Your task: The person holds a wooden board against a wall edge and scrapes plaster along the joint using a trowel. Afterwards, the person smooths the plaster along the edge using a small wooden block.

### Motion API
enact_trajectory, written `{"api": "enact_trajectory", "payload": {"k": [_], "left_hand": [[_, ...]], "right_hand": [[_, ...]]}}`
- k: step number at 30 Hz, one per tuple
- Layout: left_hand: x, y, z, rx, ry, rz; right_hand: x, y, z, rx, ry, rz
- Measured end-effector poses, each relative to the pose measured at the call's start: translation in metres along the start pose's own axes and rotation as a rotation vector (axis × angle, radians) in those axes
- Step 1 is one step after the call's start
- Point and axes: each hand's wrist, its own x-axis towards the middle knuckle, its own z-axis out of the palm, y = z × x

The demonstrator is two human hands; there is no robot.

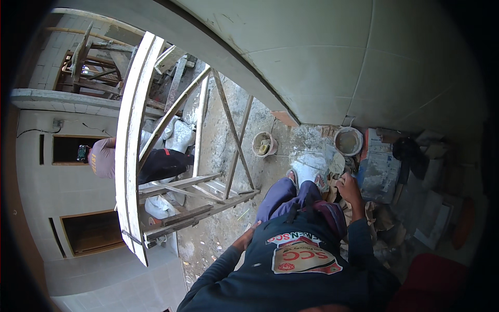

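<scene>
My left hand (248,234) rests at the side of my dark shirt (260,275) and purple trousers (275,203), fingers lying loosely against the cloth. My right hand (347,186) is out to the right of my legs, fingers curled round something too small to make out, above torn brown paper and scraps (371,223). My sandalled feet stand on pale, dusty ground (304,156). A bucket with tools (264,144) is in front of me; another bucket with greyish contents (347,140) sits to the right, beside a stained board (379,171).
A wooden scaffold (231,156) with a long white plank (127,192) stands to my left, white sacks (179,135) behind it. Another person (104,158) bends beyond it. A tiled wall (405,67) runs along the right; debris lines its foot.
</scene>
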Motion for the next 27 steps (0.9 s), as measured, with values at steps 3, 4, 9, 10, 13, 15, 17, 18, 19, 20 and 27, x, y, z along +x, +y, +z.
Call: {"api": "enact_trajectory", "payload": {"k": [3, 4, 9, 10, 13, 15, 17, 18, 19, 20, 27], "left_hand": [[0.0, 0.003, -0.006, -0.004, 0.059, 0.031], [0.001, 0.003, -0.006, -0.008, 0.084, 0.044], [0.034, 0.021, -0.011, 0.031, 0.161, 0.134], [0.048, 0.024, -0.015, 0.06, 0.157, 0.15], [0.063, 0.034, -0.027, 0.091, 0.184, 0.177], [0.071, 0.028, -0.029, 0.092, 0.234, 0.18], [0.081, 0.031, -0.04, 0.117, 0.25, 0.199], [0.085, 0.033, -0.045, 0.124, 0.254, 0.208], [0.088, 0.035, -0.05, 0.127, 0.261, 0.213], [0.093, 0.036, -0.055, 0.134, 0.273, 0.217], [0.106, 0.048, -0.079, 0.165, 0.263, 0.234]], "right_hand": [[0.012, -0.029, -0.004, -0.013, -0.066, 0.057], [0.019, -0.032, 0.0, 0.004, -0.071, 0.021], [0.047, 0.004, 0.031, 0.004, -0.078, -0.032], [0.064, 0.032, 0.037, 0.024, -0.14, 0.034], [0.076, 0.121, 0.116, -0.208, 0.104, -0.164], [0.092, 0.059, 0.088, -0.129, -0.242, -0.189], [0.121, 0.078, 0.109, -0.208, -0.202, -0.276], [0.126, 0.073, 0.114, -0.172, -0.167, -0.236], [0.13, 0.064, 0.116, -0.135, -0.138, -0.194], [0.137, 0.055, 0.114, -0.128, -0.118, -0.205], [0.135, 0.015, 0.094, -0.104, -0.154, -0.261]]}}
